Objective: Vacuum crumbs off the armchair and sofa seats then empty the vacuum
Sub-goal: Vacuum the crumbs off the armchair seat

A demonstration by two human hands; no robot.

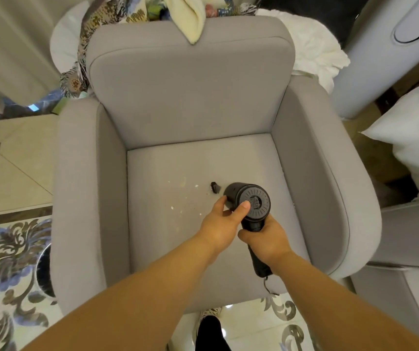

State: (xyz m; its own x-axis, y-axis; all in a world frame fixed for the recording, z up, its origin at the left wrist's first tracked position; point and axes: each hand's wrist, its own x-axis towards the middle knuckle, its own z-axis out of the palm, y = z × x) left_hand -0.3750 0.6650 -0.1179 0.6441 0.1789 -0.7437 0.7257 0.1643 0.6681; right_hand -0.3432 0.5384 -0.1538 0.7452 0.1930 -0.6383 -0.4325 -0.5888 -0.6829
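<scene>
Both bare forearms reach forward from the bottom of the view, over the front edge of the grey armchair. Just above the middle of its seat cushion, the right hand is closed around the handle of a black handheld vacuum, and the left hand is steadying the round body, with the thumb pressed on the vented rear cap and the fingers on the side. The nozzle points down and away from the person, very near the cushion; I cannot tell if it touches the fabric. Pale crumbs lie scattered on the seat just to the left of the nozzle, and a few more are nearer to the front edge. A cream cloth hangs over the top of the armchair's backrest, and a white pillow sits beyond its right arm. I judge that the work is at the first step, the cleaning of the armchair seat, and most crumbs are not yet collected. The next move probably asks to lower the nozzle flat on the fabric and sweep it slowly to the left through the crumbs. The sofa and the emptying of the vacuum remain to be done.
</scene>
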